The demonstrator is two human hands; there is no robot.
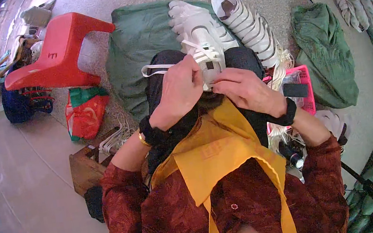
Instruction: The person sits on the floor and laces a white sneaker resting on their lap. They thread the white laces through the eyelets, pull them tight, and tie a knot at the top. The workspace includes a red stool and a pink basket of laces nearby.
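Observation:
Between my knees is a white shoe upper (207, 58) with a small dark patch on it. My left hand (178, 88) is closed at its left edge, and a flat white shoelace (152, 67) loops out beside the fist. The fingers of my right hand (246, 90) are pinched against the upper's right edge near its lower end; their tips are partly hidden. Beyond the upper, a row of nested white shoe uppers (187, 17) rests on a green cloth (138, 51). A second nested row (250, 29) lies to its right.
A red plastic chair (53, 49) stands at the left, above a red and green bag (87, 112). At the right are a pink basket (306, 82) with a dark flat object, bundled white laces (279, 73) and a green sack (324, 52). A wooden stool (83, 168) holds more laces.

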